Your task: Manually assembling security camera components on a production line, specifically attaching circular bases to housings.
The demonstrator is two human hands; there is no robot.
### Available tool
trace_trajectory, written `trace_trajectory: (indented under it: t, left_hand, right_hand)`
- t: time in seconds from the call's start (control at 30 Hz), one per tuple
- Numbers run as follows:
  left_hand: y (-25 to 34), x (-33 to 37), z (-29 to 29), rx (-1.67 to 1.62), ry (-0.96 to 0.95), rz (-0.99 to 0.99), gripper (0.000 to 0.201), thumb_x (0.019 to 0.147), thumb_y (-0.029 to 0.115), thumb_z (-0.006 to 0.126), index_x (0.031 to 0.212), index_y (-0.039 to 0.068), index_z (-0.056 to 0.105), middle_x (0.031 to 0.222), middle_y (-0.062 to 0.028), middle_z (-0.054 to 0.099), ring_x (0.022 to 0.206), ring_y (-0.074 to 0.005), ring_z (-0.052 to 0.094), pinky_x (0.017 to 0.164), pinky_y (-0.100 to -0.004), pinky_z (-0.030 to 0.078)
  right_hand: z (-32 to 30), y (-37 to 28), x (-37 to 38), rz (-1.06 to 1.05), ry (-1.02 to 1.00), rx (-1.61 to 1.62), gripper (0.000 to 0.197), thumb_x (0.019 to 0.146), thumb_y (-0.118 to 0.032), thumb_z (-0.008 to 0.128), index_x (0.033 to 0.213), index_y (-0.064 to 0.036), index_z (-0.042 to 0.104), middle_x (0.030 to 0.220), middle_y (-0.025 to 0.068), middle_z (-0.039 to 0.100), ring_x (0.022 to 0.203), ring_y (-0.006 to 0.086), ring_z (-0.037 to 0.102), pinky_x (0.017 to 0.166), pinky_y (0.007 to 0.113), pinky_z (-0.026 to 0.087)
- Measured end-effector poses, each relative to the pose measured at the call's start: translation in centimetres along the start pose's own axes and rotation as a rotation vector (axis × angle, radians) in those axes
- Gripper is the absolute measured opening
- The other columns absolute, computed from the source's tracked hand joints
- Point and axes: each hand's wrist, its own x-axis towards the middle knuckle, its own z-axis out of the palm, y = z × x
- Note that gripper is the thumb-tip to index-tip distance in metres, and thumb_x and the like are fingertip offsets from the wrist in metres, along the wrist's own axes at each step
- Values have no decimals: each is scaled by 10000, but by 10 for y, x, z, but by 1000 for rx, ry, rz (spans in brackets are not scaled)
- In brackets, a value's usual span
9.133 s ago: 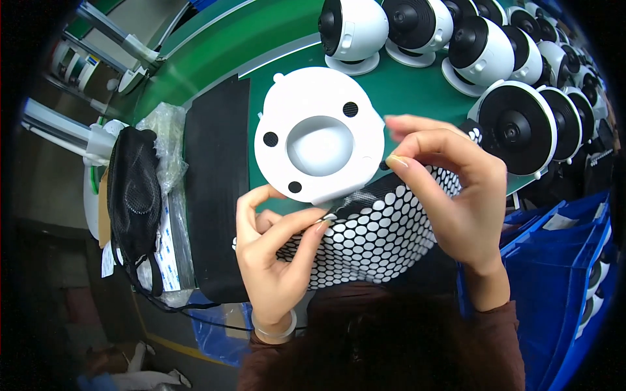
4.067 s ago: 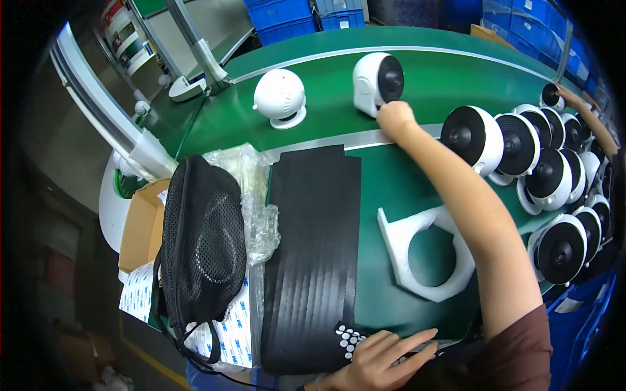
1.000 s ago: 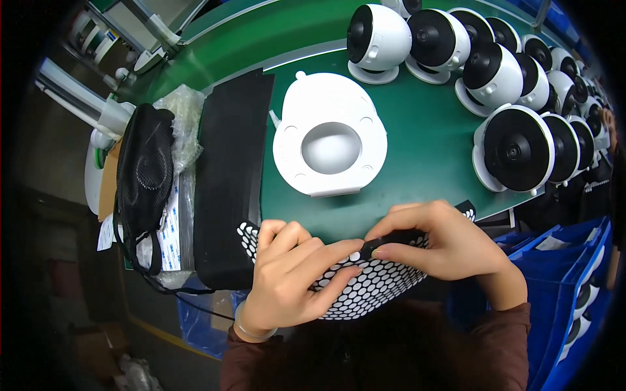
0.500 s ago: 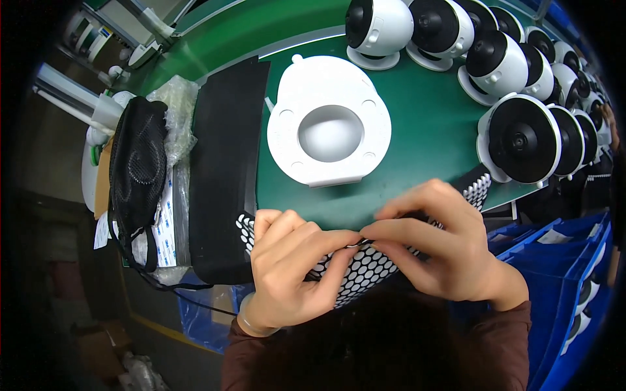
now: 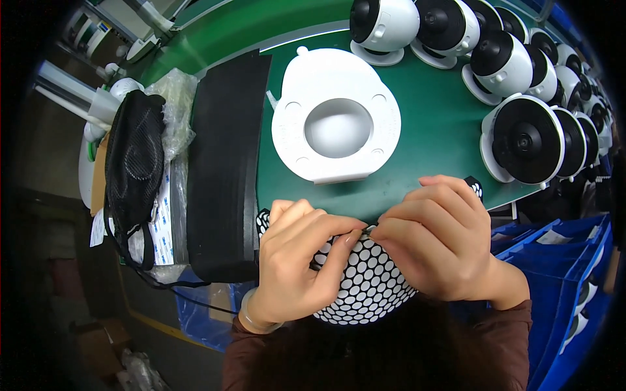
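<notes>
Both hands are at the near edge of the green table, pinching a black cloth with white dots point(image 5: 366, 287). My left hand point(image 5: 290, 260) closes thumb and forefinger on the cloth's upper edge. Beside it, almost fingertip to fingertip, my right hand point(image 5: 443, 241) pinches the same edge with its fingers curled. What small part lies between the fingertips is too small to make out. The cloth hangs toward me below the hands, and bits of it show past both hands. Just beyond them a white plastic fixture point(image 5: 336, 72) with a round hollow lies on the table.
Several white, round camera-like devices with black fronts point(image 5: 525, 140) stand at the right and far right. Left of the fixture lies a long black pad point(image 5: 225, 156), beside a black mesh pouch point(image 5: 135, 156) and clear plastic wrap point(image 5: 175, 111). Blue bins point(image 5: 541, 280) stand at the lower right.
The dotted cloth has spread wider below my hands, showing more of its face. My right hand's fingers have curled in closer. The view has shifted slightly.
</notes>
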Motion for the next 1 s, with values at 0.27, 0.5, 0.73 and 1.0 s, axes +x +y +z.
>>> trace_trajectory:
  t: [0.27, 0.5, 0.73, 1.0]
  left_hand:
    - [0, -1, -5, 7, -4, -33, 109, 672, -18, 627, 758, 48, 619, 628, -7, 574, 536, -160, 442, 591, -279, 283]
    - [-4, -3, -7, -14, 26, -94, 102, 672, -15, 628, 755, 44, 620, 661, -11, 606, 552, -157, 464, 599, -278, 291]
    - [-10, -5, -8, -31, 75, -99, 115, 665, -10, 645, 761, 51, 635, 776, -54, 617, 555, -142, 462, 584, -254, 316]
    - [-23, 3, 15, -69, 284, -89, 113, 707, 7, 653, 816, 33, 640, 1026, -136, 529, 527, -117, 477, 515, -237, 399]
  right_hand:
    - [3, 3, 6, -54, -41, 30, 189, 610, -110, 584, 770, -10, 593, 765, 65, 576, 659, 193, 570, 629, 319, 501]
    - [10, 8, 10, -142, -7, -2, 237, 580, -131, 555, 773, 0, 596, 755, 68, 569, 653, 193, 573, 633, 303, 506]
    - [5, 4, 14, -187, 15, 13, 216, 577, -85, 599, 772, 7, 600, 754, 90, 578, 641, 208, 584, 606, 299, 498]
    - [21, 0, 41, 241, 124, 356, 106, 729, 83, 608, 825, 42, 589, 845, 120, 638, 737, 189, 622, 655, 253, 495]
